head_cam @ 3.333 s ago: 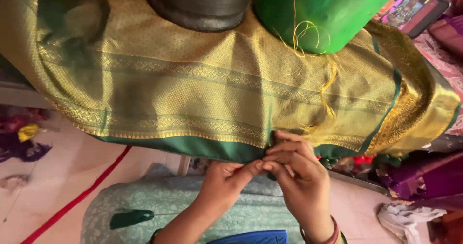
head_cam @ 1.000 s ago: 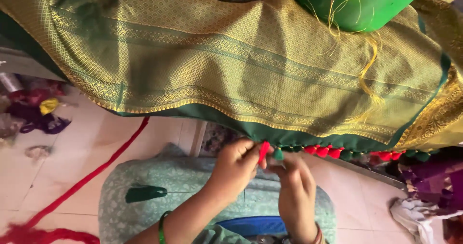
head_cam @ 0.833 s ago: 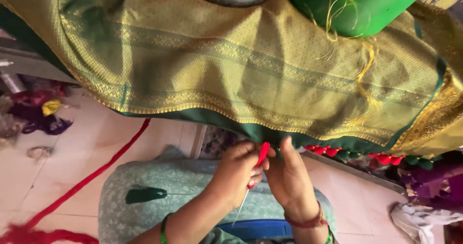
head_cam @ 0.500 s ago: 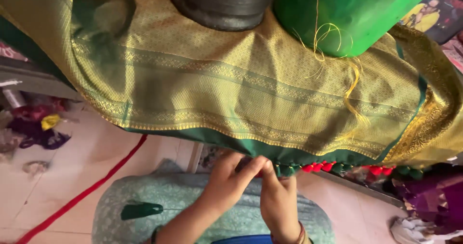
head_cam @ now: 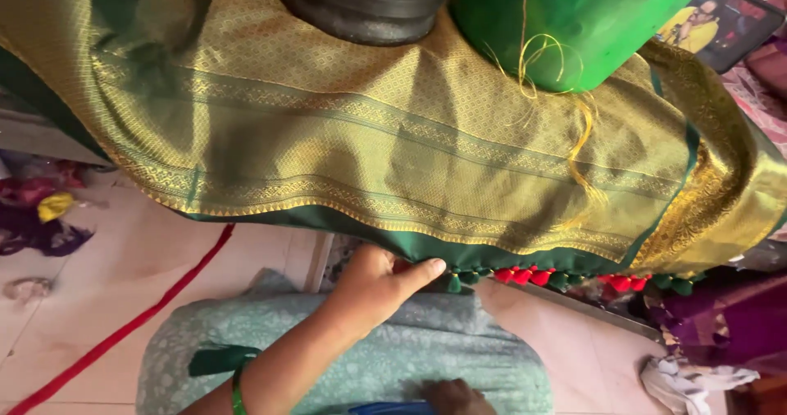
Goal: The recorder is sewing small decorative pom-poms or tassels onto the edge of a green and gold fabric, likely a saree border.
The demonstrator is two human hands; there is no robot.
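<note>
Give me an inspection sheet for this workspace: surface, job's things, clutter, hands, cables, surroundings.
Surface: gold and green cloth draped over a raised support, its green hem hanging toward the person.
Job's things: red and green tassels along the right part of the hem; loose gold threads lying on the cloth.
Clutter: dark pot and green container standing on the cloth.
Hands: left hand touches the hem, thumb out, grip on nothing; right hand low by the cushion, mostly out of frame.
Cables: nothing seen; a red strip lies on the floor.
Surroundings: fabric scraps on the floor at left, more cloth at right.
</note>
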